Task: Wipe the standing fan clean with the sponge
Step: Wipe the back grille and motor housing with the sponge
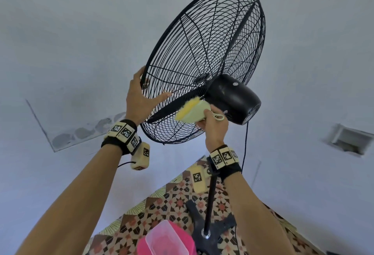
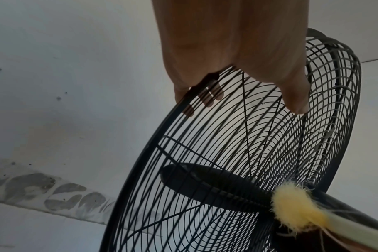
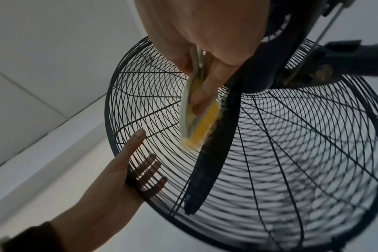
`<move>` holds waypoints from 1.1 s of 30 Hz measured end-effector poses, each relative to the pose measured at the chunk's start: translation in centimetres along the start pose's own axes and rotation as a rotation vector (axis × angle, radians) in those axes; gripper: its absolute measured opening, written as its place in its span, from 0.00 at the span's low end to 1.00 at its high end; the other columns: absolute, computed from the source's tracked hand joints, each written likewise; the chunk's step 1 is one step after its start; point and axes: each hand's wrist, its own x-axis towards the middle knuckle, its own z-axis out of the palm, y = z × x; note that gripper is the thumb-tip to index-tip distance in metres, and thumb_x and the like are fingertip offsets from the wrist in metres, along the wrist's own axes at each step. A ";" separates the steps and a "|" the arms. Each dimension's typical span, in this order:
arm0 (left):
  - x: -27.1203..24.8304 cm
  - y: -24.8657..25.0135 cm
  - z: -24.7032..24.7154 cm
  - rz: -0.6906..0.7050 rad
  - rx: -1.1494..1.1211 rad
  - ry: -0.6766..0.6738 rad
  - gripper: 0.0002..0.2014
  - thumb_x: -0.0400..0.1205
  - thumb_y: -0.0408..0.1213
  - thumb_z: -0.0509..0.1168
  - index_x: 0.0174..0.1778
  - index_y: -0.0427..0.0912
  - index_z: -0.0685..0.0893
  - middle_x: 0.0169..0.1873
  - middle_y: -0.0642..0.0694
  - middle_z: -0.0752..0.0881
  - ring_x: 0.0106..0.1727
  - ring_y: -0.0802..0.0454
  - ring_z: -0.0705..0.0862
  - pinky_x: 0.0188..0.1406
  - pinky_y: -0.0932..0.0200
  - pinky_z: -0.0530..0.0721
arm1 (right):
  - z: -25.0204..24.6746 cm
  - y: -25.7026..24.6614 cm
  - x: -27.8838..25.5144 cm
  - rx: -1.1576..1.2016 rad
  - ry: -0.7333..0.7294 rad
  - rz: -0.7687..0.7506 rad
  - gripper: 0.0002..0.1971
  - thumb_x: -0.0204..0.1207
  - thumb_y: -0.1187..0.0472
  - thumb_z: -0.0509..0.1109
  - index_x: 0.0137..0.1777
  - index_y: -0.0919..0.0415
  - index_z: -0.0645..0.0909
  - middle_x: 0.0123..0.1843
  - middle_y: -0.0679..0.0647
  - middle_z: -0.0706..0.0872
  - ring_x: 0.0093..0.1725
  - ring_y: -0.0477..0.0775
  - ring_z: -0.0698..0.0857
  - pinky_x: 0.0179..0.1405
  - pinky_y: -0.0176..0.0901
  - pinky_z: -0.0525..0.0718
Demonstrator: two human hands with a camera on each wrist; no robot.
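Observation:
The black standing fan's wire cage point(image 1: 202, 42) tilts upward, with the motor housing point(image 1: 232, 98) behind it. My left hand point(image 1: 141, 96) grips the cage's lower-left rim. Its fingers point(image 3: 149, 173) curl over to the front side and its thumb lies on the back grille. My right hand point(image 1: 214, 127) holds a pale green sponge point(image 1: 194, 113) with a fuzzy yellow face. That yellow face point(image 3: 205, 126) is pressed against the back grille right beside the motor. A dark blade point(image 2: 205, 184) shows inside the cage.
The fan's pole point(image 1: 210, 194) runs down to a black cross base point(image 1: 214, 228) on the patterned floor point(image 1: 162, 200). A pink container point(image 1: 166, 238) sits by the base. A power cord point(image 1: 245, 143) hangs from the motor. Pale walls surround the fan.

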 end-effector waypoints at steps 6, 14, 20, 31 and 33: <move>0.0 0.4 0.6 0.006 -0.003 0.007 0.51 0.69 0.63 0.83 0.85 0.55 0.66 0.74 0.53 0.78 0.73 0.55 0.79 0.76 0.44 0.80 | 1.1 -0.9 0.9 0.041 0.115 -0.033 0.19 0.84 0.67 0.71 0.74 0.64 0.81 0.64 0.63 0.87 0.58 0.61 0.90 0.40 0.48 0.94; -0.3 0.6 0.3 0.005 0.001 -0.011 0.52 0.69 0.65 0.83 0.85 0.56 0.65 0.75 0.54 0.77 0.75 0.56 0.77 0.78 0.44 0.79 | -1.2 -0.6 0.8 0.103 0.064 0.081 0.10 0.83 0.70 0.72 0.61 0.60 0.85 0.57 0.63 0.89 0.56 0.64 0.90 0.36 0.43 0.91; -0.7 0.9 0.3 -0.023 0.012 0.005 0.52 0.68 0.67 0.82 0.85 0.58 0.64 0.75 0.55 0.76 0.74 0.54 0.78 0.77 0.42 0.79 | 0.5 1.3 -2.0 0.093 0.031 0.092 0.20 0.83 0.70 0.71 0.74 0.62 0.82 0.66 0.65 0.87 0.60 0.65 0.89 0.41 0.47 0.93; -0.5 0.1 -1.9 -0.121 0.102 -0.221 0.43 0.74 0.67 0.76 0.79 0.49 0.70 0.67 0.50 0.75 0.65 0.53 0.80 0.69 0.50 0.79 | 1.1 1.8 -5.1 0.151 0.060 0.064 0.23 0.84 0.67 0.72 0.78 0.58 0.80 0.69 0.65 0.86 0.63 0.67 0.88 0.43 0.47 0.93; -0.5 -0.2 -2.2 -0.124 0.104 -0.217 0.42 0.74 0.67 0.76 0.78 0.49 0.71 0.66 0.51 0.75 0.64 0.53 0.79 0.68 0.51 0.79 | 1.8 3.1 -7.1 0.118 0.009 0.089 0.22 0.84 0.69 0.71 0.77 0.58 0.80 0.68 0.65 0.85 0.63 0.68 0.88 0.41 0.46 0.93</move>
